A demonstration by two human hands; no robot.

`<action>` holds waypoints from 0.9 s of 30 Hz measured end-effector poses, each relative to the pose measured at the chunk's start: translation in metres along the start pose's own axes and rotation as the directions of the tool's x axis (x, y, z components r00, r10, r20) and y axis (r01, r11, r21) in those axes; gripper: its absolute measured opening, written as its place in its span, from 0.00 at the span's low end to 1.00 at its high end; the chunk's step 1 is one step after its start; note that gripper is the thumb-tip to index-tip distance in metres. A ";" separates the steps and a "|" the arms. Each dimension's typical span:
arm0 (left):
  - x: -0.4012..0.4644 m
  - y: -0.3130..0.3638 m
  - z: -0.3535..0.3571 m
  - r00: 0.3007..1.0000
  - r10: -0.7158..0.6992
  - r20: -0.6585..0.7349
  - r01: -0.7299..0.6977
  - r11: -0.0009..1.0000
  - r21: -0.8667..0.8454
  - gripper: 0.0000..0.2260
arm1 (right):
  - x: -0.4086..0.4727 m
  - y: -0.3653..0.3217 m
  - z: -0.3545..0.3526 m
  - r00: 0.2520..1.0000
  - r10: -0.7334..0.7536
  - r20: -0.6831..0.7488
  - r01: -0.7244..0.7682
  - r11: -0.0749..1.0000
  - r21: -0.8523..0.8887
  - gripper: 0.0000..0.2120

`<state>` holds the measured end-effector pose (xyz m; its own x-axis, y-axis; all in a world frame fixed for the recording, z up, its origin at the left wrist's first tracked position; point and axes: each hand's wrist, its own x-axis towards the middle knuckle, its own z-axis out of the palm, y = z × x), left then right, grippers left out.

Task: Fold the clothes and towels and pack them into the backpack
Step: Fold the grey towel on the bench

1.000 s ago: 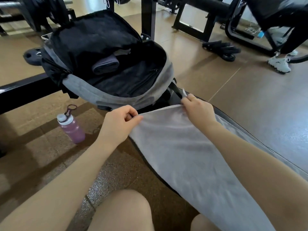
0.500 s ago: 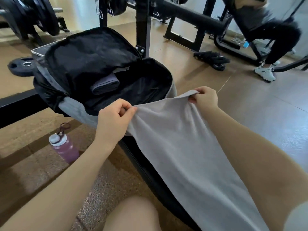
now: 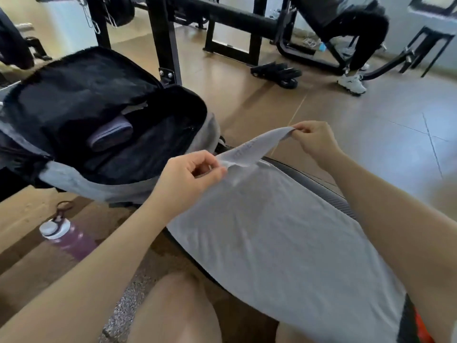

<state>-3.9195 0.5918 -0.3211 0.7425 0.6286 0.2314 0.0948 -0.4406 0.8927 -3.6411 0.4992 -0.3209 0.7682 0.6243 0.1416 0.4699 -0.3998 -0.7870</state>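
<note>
While hands [image 3: 193,177] pinch towel [image 3: 272,231], backpack [image 3: 103,134] holds folded cloth [image 3: 110,136].

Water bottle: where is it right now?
In the head view the water bottle lies low on the left, on the floor beside the bench, just below the open backpack and left of the left forearm.

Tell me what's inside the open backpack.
Inside the backpack lies one folded grey-purple cloth against the black lining, with a pale edge above it. The bottom is dark and hidden by the front wall.
</note>
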 end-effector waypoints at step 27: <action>-0.048 0.068 0.228 0.336 -0.141 0.931 -0.045 0.985 0.165 0.10 | -0.163 0.190 -0.142 0.904 0.423 -0.056 -0.419 0.856 -0.303 0.09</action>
<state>-3.7972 0.3857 -0.3593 0.8539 -0.3231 -0.4081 0.1697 -0.5684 0.8051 -3.6151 0.2257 -0.4081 0.9178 0.3582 -0.1714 0.2120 -0.8069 -0.5514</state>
